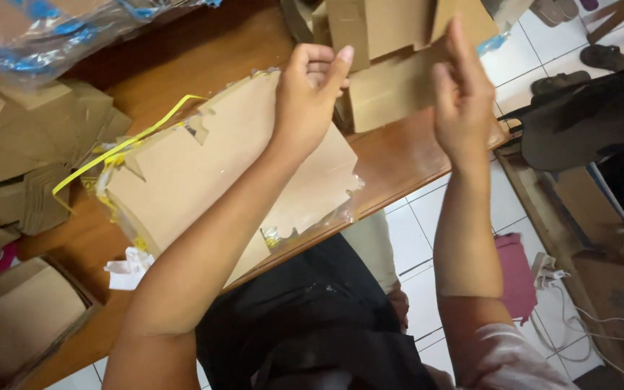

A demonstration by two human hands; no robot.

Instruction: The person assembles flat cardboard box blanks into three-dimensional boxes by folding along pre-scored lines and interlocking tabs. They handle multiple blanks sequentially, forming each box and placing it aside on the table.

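Both my hands are raised over the wooden table [399, 162]. Between them is a brown folded cardboard box [388, 87]. My left hand [312, 97] curls its fingers around the box's left edge, thumb pointing up. My right hand [460, 105] lies flat against the box's right side, fingers straight and together. Under my left forearm lies a stack of flat brown cardboard cut-outs [196, 170] in torn clear plastic, with a loose yellow strap [120, 148] running off its left corner.
More flat cardboard stacks [23, 144] fill the table's left side, with an open carton [16, 325] below them. A clear bag with blue print [45, 32] lies top left. White tiled floor [427, 224] on the right holds sandals [604, 54], a pink cloth [518, 271] and cables [572, 310].
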